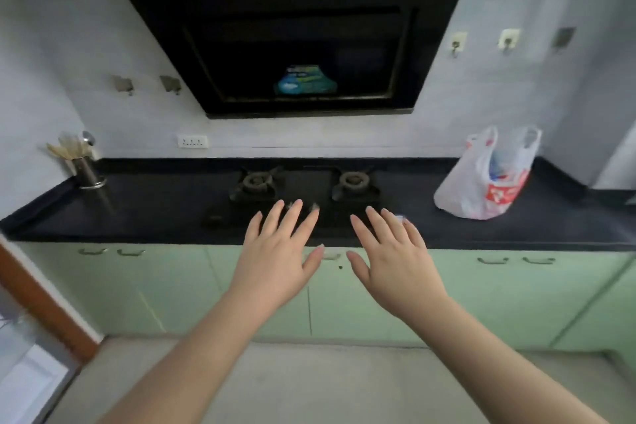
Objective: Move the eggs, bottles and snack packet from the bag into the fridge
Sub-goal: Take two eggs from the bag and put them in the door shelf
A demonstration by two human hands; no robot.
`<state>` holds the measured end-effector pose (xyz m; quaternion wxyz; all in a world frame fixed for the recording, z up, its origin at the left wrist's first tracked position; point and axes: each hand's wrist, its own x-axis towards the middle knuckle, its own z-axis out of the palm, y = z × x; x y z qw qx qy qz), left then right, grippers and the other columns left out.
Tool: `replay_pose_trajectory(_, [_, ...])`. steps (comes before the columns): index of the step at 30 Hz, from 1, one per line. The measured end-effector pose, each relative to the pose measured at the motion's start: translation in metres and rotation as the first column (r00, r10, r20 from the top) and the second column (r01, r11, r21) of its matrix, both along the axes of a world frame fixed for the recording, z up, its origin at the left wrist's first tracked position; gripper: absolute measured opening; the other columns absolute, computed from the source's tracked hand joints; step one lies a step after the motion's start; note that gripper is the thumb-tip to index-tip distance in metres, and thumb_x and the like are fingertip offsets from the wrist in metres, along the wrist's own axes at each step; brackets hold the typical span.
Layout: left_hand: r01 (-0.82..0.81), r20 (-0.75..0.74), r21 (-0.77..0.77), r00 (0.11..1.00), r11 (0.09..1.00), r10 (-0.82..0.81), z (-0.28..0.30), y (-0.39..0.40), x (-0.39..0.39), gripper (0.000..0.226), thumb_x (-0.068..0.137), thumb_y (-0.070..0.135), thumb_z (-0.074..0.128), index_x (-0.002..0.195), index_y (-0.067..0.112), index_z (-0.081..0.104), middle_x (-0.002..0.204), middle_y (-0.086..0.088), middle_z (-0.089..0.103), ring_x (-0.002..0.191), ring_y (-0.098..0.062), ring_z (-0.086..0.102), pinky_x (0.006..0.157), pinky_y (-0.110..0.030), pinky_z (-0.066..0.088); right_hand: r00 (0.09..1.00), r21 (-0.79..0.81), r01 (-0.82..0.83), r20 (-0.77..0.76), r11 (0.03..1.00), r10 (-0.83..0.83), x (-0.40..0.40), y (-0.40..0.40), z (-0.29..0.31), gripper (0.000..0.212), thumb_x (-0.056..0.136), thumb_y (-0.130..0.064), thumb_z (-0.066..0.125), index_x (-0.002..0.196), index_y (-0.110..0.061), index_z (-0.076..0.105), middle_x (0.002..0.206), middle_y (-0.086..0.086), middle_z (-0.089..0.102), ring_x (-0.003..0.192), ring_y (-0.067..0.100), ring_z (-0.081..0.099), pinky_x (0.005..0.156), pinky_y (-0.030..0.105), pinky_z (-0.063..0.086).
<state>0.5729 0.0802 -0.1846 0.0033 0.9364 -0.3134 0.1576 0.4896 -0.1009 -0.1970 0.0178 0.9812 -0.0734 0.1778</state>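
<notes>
A white plastic bag (481, 179) with red print stands on the black counter (155, 213) at the right, its handles up and its mouth open. Blue and white items show inside it, too blurred to name. My left hand (278, 258) and my right hand (392, 258) are stretched out side by side in front of the counter's edge, palms down, fingers straight and spread, holding nothing. Both hands are well to the left of the bag. The fridge is not clearly in view.
A two-burner gas hob (303, 186) sits in the counter's middle under a black range hood (292, 38). A metal utensil holder (86, 169) stands at the far left. Green cabinet doors (516, 293) run below. A wooden door frame (41, 296) is at the left.
</notes>
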Motion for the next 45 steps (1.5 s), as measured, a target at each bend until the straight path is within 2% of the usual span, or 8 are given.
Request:
replay_pose_trajectory(5, [0.161,-0.02,0.011,0.987,0.987,-0.161,0.0,-0.102,-0.032,0.067,0.093,0.062,0.011,0.154,0.033,0.018,0.162,0.001,0.019,0.149,-0.025,0.012,0.119,-0.047,0.012,0.984,0.006,0.175,0.018,0.985,-0.175,-0.057,-0.086,0.0,0.06,0.094,-0.052,0.029,0.139,-0.018,0.052,0.141,0.011,0.053,0.131,0.032,0.049,0.107,0.05,0.039])
replay_pose_trajectory(9, [0.262,-0.037,0.021,0.965,0.965,-0.261,0.002,-0.167,-0.048,0.061,0.099,0.058,0.016,0.154,0.035,0.008,0.164,0.002,0.009,0.15,-0.023,0.003,0.12,-0.045,0.009,0.957,0.036,0.287,0.033,0.957,-0.289,-0.095,-0.139,0.0,0.061,0.094,-0.053,0.029,0.139,-0.018,0.051,0.141,0.013,0.053,0.131,0.032,0.048,0.107,0.047,0.039])
replay_pose_trajectory(18, [0.443,-0.037,0.043,0.896,0.895,-0.442,0.007,-0.28,-0.063,0.062,0.097,0.056,0.016,0.154,0.032,0.013,0.163,0.0,0.014,0.15,-0.025,0.007,0.119,-0.045,0.011,0.868,0.052,0.495,0.024,0.867,-0.497,-0.146,-0.221,-0.001,0.064,0.093,-0.054,0.024,0.144,-0.021,0.045,0.147,0.005,0.048,0.137,0.03,0.042,0.111,0.044,0.034])
replay_pose_trajectory(24, [0.55,-0.003,0.04,0.835,0.835,-0.55,0.001,-0.339,-0.039,0.069,0.091,0.058,0.012,0.153,0.029,0.021,0.16,-0.002,0.026,0.147,-0.026,0.018,0.116,-0.045,0.018,0.83,0.056,0.557,0.006,0.829,-0.558,-0.124,-0.267,-0.008,0.065,0.092,-0.054,0.024,0.141,-0.02,0.049,0.144,0.007,0.051,0.134,0.031,0.046,0.108,0.045,0.036])
replay_pose_trajectory(27, [0.571,-0.032,0.032,0.821,0.82,-0.57,0.0,-0.364,-0.015,0.065,0.095,0.059,0.015,0.154,0.031,0.013,0.162,-0.002,0.018,0.149,-0.024,0.011,0.118,-0.045,0.015,0.819,0.071,0.573,-0.002,0.817,-0.574,-0.101,-0.286,-0.009,0.064,0.091,-0.054,0.026,0.139,-0.019,0.052,0.142,0.005,0.054,0.132,0.031,0.048,0.106,0.046,0.039])
replay_pose_trajectory(34, [0.61,-0.051,0.032,0.792,0.792,-0.608,-0.005,-0.416,0.037,0.071,0.089,0.061,0.006,0.154,0.033,0.012,0.163,0.0,0.013,0.149,-0.023,0.008,0.119,-0.045,0.012,0.795,0.06,0.606,-0.03,0.793,-0.605,-0.062,-0.335,-0.011,0.071,0.09,-0.058,0.013,0.149,-0.025,0.036,0.154,0.0,0.037,0.143,0.026,0.031,0.116,0.043,0.025])
replay_pose_trajectory(39, [0.64,-0.057,0.028,0.768,0.768,-0.638,-0.014,-0.456,0.052,0.064,0.097,0.058,0.02,0.154,0.03,0.015,0.163,0.0,0.016,0.149,-0.023,0.008,0.12,-0.046,0.014,0.784,0.068,0.621,-0.056,0.781,-0.619,-0.046,-0.365,-0.015,0.067,0.092,-0.057,0.021,0.144,-0.023,0.044,0.148,0.003,0.046,0.138,0.029,0.04,0.112,0.044,0.032])
replay_pose_trajectory(45, [0.618,-0.066,0.085,0.786,0.782,-0.614,-0.024,-0.512,0.06,0.073,0.09,0.062,0.009,0.153,0.027,0.02,0.161,-0.002,0.022,0.148,-0.026,0.014,0.118,-0.044,0.019,0.808,0.086,0.589,-0.056,0.803,-0.586,-0.037,-0.426,-0.021,0.063,0.092,-0.054,0.027,0.142,-0.021,0.048,0.145,0.005,0.05,0.136,0.03,0.043,0.112,0.047,0.034])
